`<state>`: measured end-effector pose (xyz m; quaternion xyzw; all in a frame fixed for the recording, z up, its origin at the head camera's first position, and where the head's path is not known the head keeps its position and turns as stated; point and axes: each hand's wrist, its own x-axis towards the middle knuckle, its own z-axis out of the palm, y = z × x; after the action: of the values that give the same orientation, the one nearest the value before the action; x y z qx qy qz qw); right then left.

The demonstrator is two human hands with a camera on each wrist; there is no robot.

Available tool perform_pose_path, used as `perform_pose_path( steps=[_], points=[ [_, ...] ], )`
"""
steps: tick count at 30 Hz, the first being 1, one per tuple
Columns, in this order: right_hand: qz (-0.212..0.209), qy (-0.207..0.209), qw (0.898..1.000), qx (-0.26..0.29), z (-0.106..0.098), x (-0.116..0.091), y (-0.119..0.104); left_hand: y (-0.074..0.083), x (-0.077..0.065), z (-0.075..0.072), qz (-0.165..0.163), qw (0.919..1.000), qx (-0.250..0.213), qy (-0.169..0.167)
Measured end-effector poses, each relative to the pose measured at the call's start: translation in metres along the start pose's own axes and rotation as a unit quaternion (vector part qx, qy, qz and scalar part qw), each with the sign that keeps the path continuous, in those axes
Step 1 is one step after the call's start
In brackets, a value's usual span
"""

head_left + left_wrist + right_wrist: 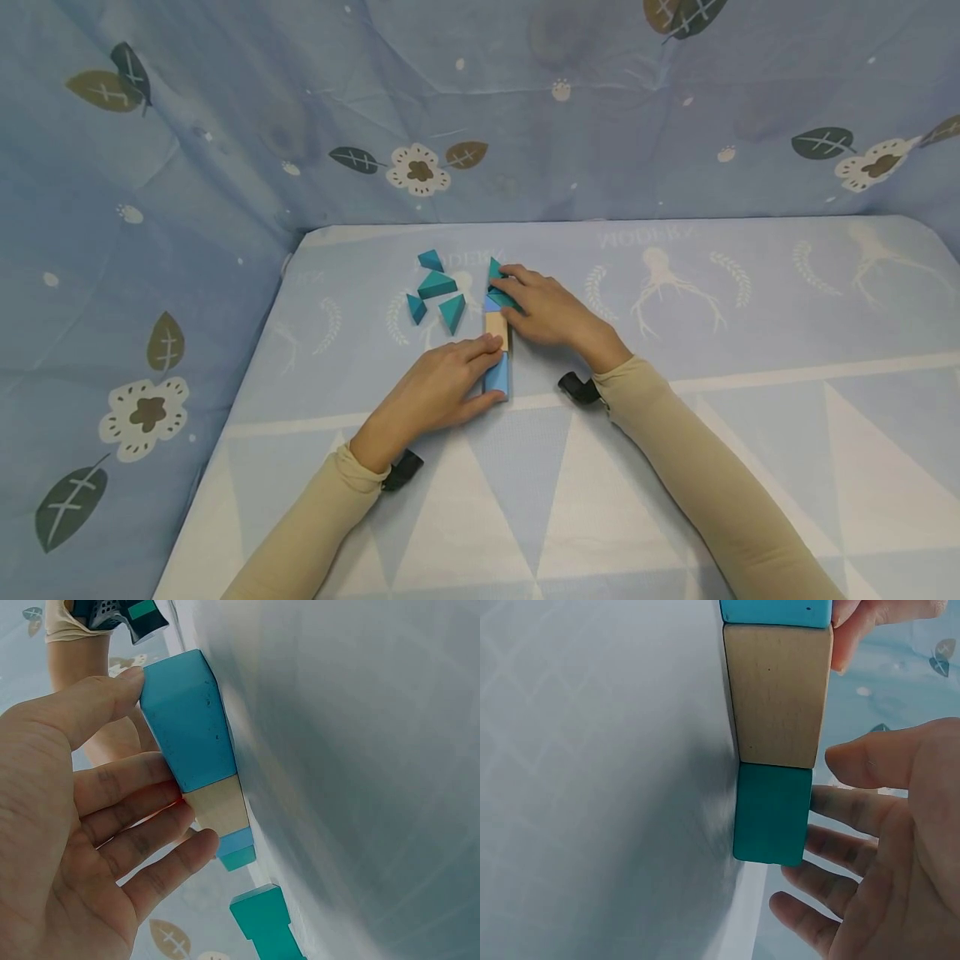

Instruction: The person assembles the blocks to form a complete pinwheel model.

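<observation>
so far, a row [500,330] seemed partly put together on the counter [585,517], with the tan block [496,323] near its middle. the blue block [496,379] sat on the near side of the tan block, touching its end; a small blue piece [491,304] adjoined its far end, and two teal wedges [494,268] lay beyond that, partly hidden by the right hand [550,310]. four loose teal pieces [437,285] lay left of the tan block and farther out, apart from the row, so they looked left to place; whether all belonged there i couldn't tell. the left hand [442,382] had a loose, fairly wide grip, thumb at the blue block's near end, fingertips by the tan block's left side. the right hand's grip was loose too, fingers resting at the teal wedges beyond the tan block; that far end was probably the part in work.
</observation>
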<state>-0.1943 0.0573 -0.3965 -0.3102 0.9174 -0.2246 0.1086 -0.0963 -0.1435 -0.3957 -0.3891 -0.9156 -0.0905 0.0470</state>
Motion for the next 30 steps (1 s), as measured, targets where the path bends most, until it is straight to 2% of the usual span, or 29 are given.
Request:
perform_pose_path(
  steps=[6, 30],
  points=[
    [-0.012, 0.021, 1.0, -0.005, 0.0012, 0.002, 0.0002, -0.0006, -0.0002, -0.0007, 0.005, 1.0, 0.003, 0.005],
    [-0.012, 0.011, 1.0, -0.004, 0.0027, 0.002, -0.0011, -0.0013, -0.0011, 0.0013, 0.004, 1.0, 0.0, 0.007]
  ],
)
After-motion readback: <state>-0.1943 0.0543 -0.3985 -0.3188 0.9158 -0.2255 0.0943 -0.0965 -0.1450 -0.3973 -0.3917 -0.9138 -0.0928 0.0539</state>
